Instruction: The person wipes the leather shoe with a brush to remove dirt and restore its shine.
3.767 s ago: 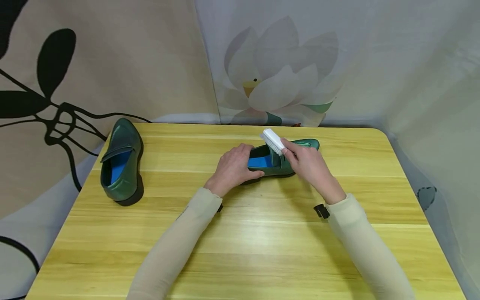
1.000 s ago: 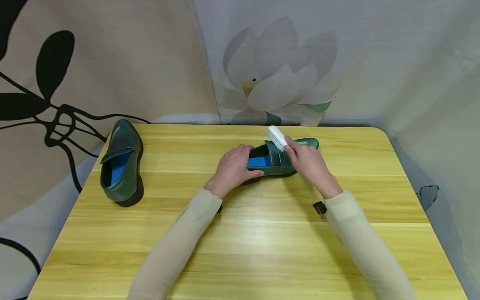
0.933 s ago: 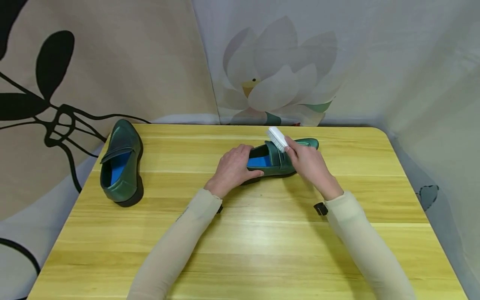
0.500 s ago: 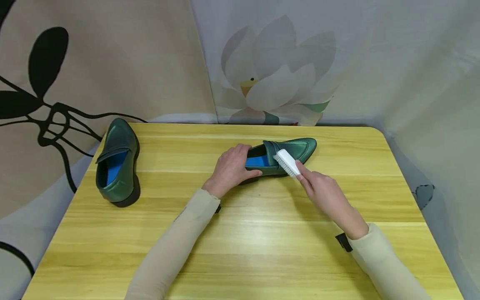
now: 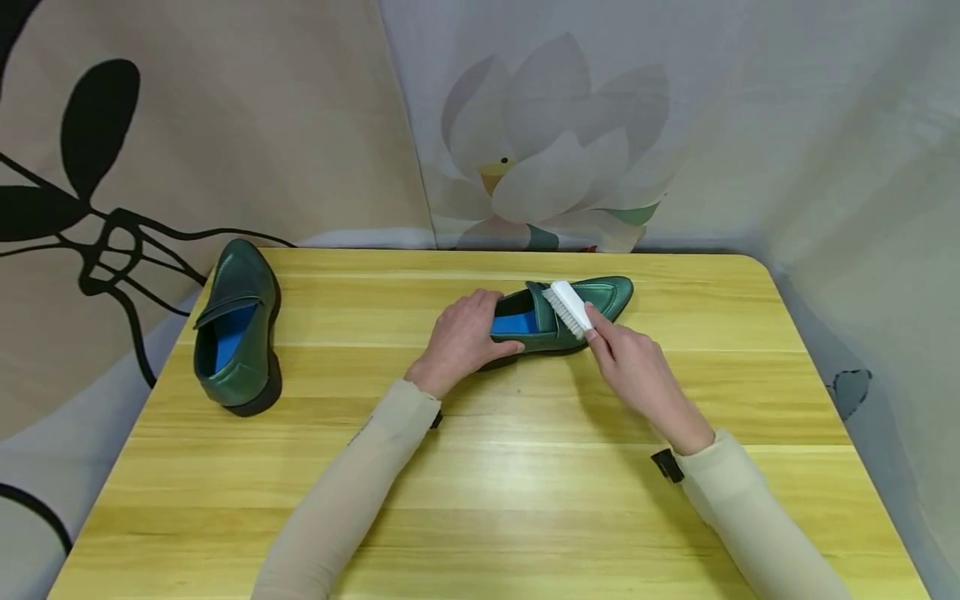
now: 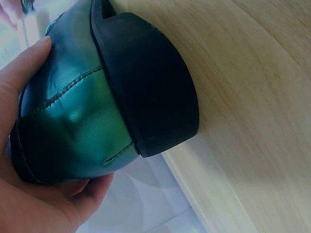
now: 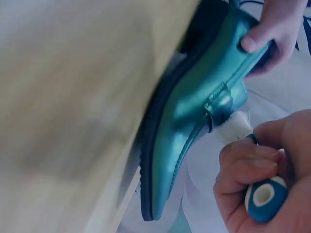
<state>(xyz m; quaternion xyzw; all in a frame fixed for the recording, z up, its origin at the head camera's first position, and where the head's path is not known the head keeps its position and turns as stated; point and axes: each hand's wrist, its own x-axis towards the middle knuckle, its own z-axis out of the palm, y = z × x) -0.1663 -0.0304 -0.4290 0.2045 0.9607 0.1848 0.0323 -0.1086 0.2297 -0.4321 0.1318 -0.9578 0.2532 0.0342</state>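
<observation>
A green loafer (image 5: 603, 293) with a blue insole lies sideways on the table, toe to the right. My left hand (image 5: 461, 340) grips its heel end; in the left wrist view, the thumb presses one side of the loafer (image 6: 73, 126) and the fingers wrap the back, beside the black heel block (image 6: 150, 82). My right hand (image 5: 636, 360) holds a white-headed brush (image 5: 567, 308) over the strap. In the right wrist view, fingers curl round the brush's blue-and-white handle (image 7: 267, 201), and the white bristles (image 7: 235, 127) are at the strap; exact contact is hard to judge.
A matching green loafer (image 5: 243, 279) stands at the table's left edge, toe pointing away. The wooden table (image 5: 480, 500) ends just behind the shoes, where a hanging cloth (image 5: 322, 125) printed with plants and a flower rises.
The brush moved from the strap's far side toward the near side, half a second ago, and is now slightly farther back up. The left hand and the loafer have stayed in place.
</observation>
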